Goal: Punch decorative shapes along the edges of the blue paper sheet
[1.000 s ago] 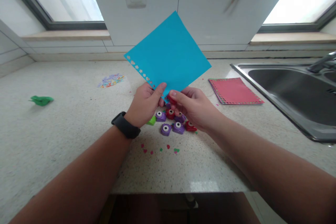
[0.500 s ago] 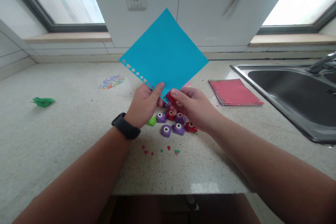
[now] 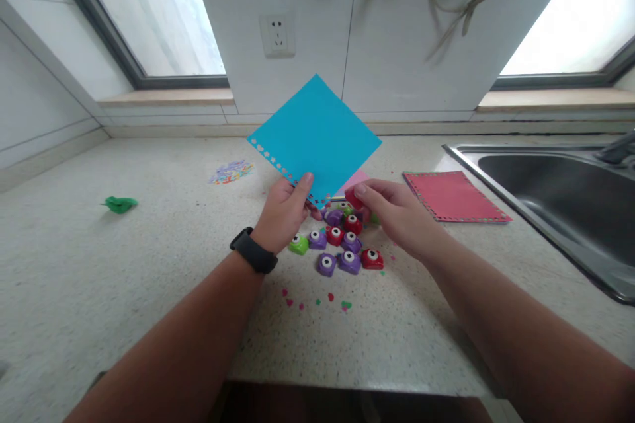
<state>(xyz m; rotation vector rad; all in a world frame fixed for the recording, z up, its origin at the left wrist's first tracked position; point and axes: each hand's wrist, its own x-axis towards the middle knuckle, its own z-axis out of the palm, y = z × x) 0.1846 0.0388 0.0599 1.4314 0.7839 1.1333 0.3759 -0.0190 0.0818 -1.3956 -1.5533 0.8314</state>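
— Edges and open room?

— Speckled counter running wide and mostly bare on the left, with only a green scrap and a patch of confetti out there. Front edge close under the forearms. Sink closing off the right side, a red sheet lying flat just beside its rim. Tiled wall with a socket at the back, windows on either side.

— And the blue paper?

— Blue paper held up off the counter, turned like a diamond, lower corner pinched in the left hand. Row of small cut-out shapes along its lower left edge. Thumb on the near face, other fingers hidden behind.

— Right hand?

— Right hand just beside the paper's bottom corner, fingers closed on a small red punch. Hard to tell whether the punch touches the sheet.

— Below the hands?

— Cluster of punches in purple, red and green resting on the counter, a few paper bits scattered nearer the front edge. Black watch on the left wrist; both forearms reaching in from below, converging at the middle.
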